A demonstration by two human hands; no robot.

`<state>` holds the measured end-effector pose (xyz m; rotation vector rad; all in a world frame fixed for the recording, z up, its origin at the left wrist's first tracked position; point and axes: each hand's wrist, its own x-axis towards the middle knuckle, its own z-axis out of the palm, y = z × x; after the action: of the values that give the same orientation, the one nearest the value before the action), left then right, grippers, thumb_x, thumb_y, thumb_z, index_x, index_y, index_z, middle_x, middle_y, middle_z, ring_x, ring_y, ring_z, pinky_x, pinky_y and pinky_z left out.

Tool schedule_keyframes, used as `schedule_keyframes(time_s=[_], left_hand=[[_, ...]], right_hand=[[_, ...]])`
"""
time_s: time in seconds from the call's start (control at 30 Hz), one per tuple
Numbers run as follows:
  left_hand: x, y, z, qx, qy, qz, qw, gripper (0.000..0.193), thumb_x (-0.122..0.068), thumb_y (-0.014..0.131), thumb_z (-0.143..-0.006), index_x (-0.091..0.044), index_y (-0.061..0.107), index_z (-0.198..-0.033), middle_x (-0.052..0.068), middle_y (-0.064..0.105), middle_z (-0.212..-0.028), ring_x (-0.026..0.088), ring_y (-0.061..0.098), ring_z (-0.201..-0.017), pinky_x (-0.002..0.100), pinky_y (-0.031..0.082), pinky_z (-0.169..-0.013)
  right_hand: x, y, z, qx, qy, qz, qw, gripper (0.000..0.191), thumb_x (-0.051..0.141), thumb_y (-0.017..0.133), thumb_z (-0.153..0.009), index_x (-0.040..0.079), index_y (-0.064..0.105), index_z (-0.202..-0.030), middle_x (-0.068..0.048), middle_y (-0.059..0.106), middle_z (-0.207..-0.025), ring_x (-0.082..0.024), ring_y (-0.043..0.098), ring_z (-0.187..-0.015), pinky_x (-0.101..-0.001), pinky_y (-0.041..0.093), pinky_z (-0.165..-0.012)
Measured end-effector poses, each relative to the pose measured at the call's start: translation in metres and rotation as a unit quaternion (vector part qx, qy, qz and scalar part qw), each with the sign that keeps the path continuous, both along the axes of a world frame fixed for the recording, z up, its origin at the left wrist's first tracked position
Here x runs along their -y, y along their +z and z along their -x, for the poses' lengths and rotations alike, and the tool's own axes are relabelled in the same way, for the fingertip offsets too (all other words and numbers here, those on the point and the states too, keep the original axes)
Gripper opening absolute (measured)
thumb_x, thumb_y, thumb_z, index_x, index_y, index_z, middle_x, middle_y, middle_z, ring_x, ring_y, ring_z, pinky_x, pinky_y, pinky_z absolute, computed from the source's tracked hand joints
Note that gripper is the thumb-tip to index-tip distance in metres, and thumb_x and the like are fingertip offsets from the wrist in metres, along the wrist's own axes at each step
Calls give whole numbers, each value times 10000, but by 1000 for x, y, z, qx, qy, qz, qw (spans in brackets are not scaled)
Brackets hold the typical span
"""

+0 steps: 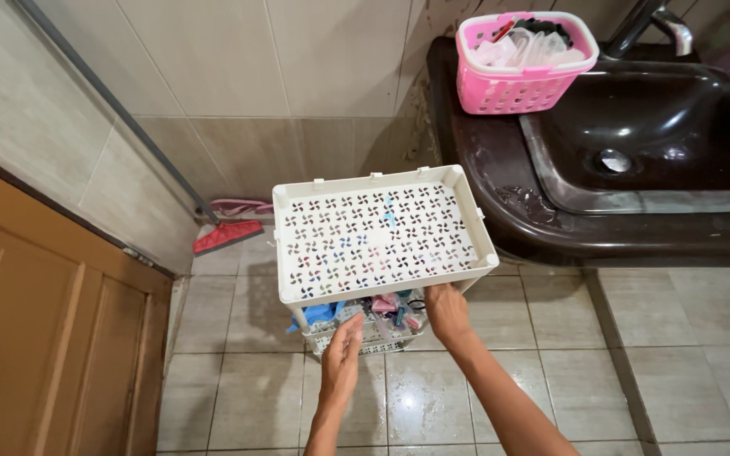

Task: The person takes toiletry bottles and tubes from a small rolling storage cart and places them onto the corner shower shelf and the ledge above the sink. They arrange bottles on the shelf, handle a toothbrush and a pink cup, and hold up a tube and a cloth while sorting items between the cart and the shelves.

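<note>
Both hands sit at the near long edge of the white perforated rack tray, whose long axis runs left to right across the view. The right hand is closed on that edge near its right corner and carries it; the left hand, fingers loosely open, hangs lower, gripping nothing, beside the cluttered lower shelf. A pink basket stands on the dark sink counter, at its back left corner
</note>
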<state>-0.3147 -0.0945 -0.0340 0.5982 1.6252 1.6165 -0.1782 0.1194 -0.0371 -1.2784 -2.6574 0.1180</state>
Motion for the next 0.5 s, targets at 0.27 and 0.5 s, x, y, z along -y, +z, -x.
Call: schedule_keyframes(time_s=[0.27,0.5], left_hand=[[-15,-2,-6,-3,-33,-17,999,398,-163,533,-1016,-79,593,-1400,110,667,-1405,199,623,-1314,319,456,-1105],[-29,-6,-9,-20,-71,35,997,424,-195,592,-987,-118,598,-1404,94,684,-1370,203,650,-1274,340,507,-1047]], right_hand=[[47,52,-21,-169,-7,-11,986,447,36,623,-851,131,525,-1276,-232,519,-1217,-469,638,-918,-552,540,-711],[66,68,-51,-216,-29,47,975,431,61,682,-846,151,557,-1248,-166,535,-1238,-447,637,-935,-529,534,-745]])
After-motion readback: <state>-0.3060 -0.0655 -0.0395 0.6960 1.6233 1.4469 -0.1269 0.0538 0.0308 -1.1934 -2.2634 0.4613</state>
